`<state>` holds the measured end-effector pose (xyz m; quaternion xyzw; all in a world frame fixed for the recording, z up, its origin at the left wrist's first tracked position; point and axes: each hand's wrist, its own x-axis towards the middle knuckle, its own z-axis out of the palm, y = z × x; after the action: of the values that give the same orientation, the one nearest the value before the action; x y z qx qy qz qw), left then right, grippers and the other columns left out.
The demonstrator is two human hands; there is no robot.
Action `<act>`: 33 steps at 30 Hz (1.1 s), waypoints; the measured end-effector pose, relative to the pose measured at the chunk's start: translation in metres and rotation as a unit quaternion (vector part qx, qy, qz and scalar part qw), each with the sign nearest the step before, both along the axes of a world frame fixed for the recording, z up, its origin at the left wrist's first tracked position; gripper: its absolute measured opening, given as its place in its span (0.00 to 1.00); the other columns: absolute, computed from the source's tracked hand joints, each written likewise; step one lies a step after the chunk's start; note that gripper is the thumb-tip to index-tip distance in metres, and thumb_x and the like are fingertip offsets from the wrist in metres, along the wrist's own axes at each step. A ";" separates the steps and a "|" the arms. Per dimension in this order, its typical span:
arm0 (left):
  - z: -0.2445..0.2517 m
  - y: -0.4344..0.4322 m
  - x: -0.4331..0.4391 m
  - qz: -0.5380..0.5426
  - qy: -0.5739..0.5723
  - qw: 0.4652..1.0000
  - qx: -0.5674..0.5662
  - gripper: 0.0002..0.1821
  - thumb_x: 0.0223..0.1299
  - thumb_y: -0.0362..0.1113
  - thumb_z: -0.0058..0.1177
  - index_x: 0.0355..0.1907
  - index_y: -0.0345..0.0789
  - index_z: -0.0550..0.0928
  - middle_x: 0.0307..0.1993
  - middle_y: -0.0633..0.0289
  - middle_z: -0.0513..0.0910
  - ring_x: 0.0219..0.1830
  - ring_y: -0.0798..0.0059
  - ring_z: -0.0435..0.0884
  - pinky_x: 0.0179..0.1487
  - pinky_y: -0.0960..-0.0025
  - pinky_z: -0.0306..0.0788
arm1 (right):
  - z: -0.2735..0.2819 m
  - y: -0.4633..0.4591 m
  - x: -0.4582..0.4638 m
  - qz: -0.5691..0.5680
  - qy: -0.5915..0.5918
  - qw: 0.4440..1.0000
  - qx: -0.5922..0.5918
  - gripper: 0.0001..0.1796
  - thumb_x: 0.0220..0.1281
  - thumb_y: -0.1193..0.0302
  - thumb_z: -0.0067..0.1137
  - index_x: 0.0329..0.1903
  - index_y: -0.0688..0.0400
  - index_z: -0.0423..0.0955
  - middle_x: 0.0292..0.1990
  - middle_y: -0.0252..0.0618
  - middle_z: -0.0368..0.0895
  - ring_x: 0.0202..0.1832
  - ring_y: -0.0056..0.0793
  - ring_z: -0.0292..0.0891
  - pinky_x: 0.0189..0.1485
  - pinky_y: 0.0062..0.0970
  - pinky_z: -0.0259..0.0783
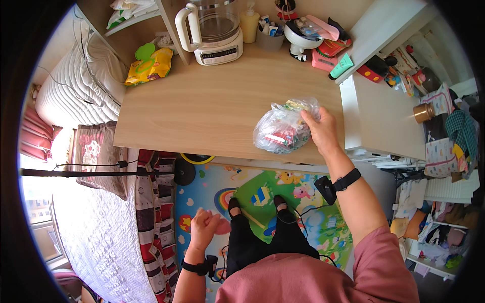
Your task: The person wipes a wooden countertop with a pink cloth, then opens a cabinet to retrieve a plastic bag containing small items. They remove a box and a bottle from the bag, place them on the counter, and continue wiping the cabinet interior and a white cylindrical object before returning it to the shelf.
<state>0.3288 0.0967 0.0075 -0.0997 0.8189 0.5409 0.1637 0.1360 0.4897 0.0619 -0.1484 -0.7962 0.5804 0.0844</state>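
My right hand (324, 127) grips the gathered edge of a clear plastic bag (282, 127) at the front right of the wooden desk (185, 110). Red and green printed packets show through the crumpled plastic; their exact kind is hard to make out. Whether the bag rests on the desktop or hangs just above it, I cannot tell. Lower down, left of my legs, my left hand (202, 229) is closed around a small pink item (222, 225), perhaps a cloth. Its fingers hide most of that item.
Along the desk's back stand an electric glass kettle (218, 38), a pump bottle (250, 24), a grey cup of tubes (270, 39) and a white bowl-shaped holder (303, 38). A yellow wipes pack (149, 68) lies at left. A black pole (98, 173) crosses beside the bed (98, 227).
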 end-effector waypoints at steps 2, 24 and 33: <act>0.033 0.023 -0.030 -0.057 0.056 0.997 -0.020 0.08 0.56 0.30 0.63 0.37 0.31 0.83 0.28 0.56 0.80 0.33 0.69 0.81 0.39 0.68 0.73 | 0.008 -0.003 0.009 -0.014 -0.007 0.997 0.070 0.18 0.63 0.65 0.69 0.47 0.66 0.76 0.41 0.42 0.85 0.38 0.30 0.81 0.43 0.31 0.75; 0.074 0.258 -0.169 0.044 0.244 0.946 -0.209 0.13 0.55 0.42 0.66 0.40 0.38 0.86 0.40 0.53 0.80 0.39 0.52 0.82 0.43 0.56 0.76 | 0.012 0.077 0.007 0.173 0.164 0.948 0.212 0.06 0.59 0.72 0.64 0.38 0.52 0.78 0.34 0.36 0.78 0.40 0.40 0.80 0.38 0.37 0.75; 0.084 0.238 -0.165 0.282 0.202 0.888 0.303 0.05 0.63 0.30 0.62 0.38 0.30 0.84 0.31 0.69 0.81 0.31 0.86 0.75 0.35 0.79 0.69 | 0.003 0.087 -0.012 0.042 0.119 0.979 -0.162 0.05 0.65 0.78 0.57 0.43 0.62 0.78 0.30 0.25 0.75 0.32 0.12 0.69 0.34 0.17 0.67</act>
<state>0.1637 0.3345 0.0916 -0.1604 0.5682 0.7945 -0.1421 0.1241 0.5768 0.0649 -0.0566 -0.6813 0.7184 0.1287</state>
